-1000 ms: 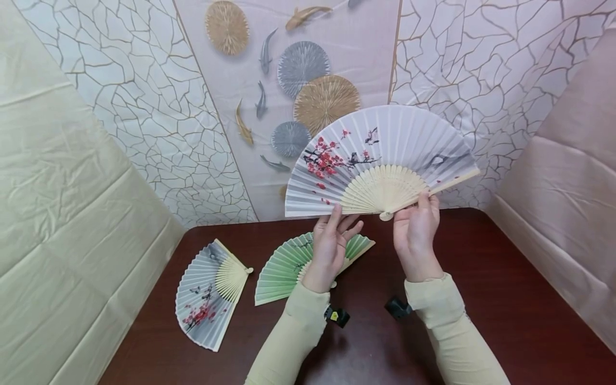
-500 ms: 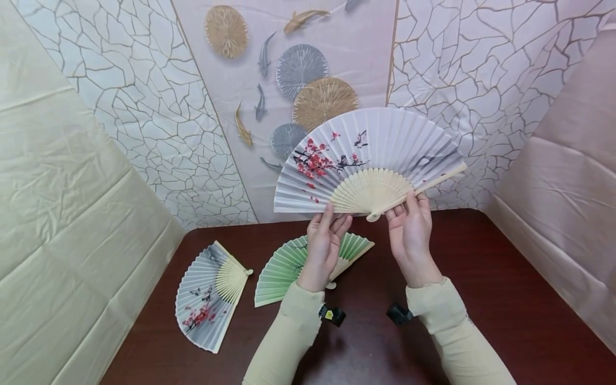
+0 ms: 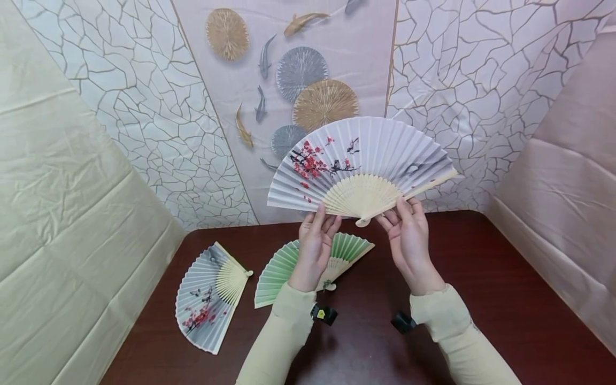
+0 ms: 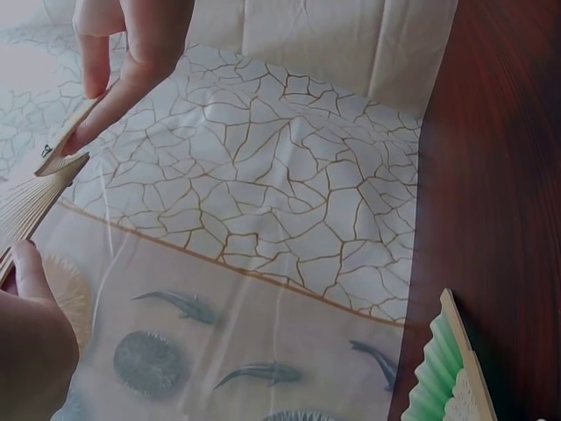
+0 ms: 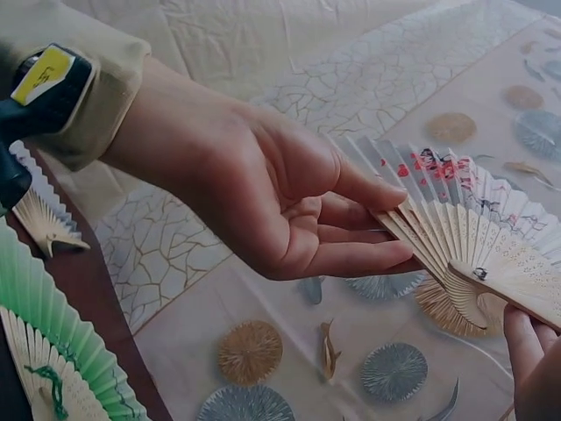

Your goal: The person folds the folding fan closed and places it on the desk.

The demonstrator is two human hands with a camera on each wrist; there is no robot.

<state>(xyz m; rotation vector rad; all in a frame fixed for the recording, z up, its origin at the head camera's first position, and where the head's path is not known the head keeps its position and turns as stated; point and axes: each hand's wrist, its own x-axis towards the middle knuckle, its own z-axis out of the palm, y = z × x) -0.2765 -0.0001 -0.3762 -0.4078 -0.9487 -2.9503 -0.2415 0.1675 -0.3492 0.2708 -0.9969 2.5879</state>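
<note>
Three fans (image 3: 380, 155) — one in two hands (image 3: 411, 240)

Head view, from above, faces forward-down past far edge of table (image 3: 491, 267); wrist views, much closer, share raised fan (image 3: 368, 190).

dark reddish-brown tabletop (image 3: 510, 289), crackle-patterned backdrop (image 3: 149, 117), pale fish-printed centre panel (image 3: 327, 43), cream cloth (image 3: 82, 230) at left, pinkish cloth (image 3: 553, 198) at right
</note>
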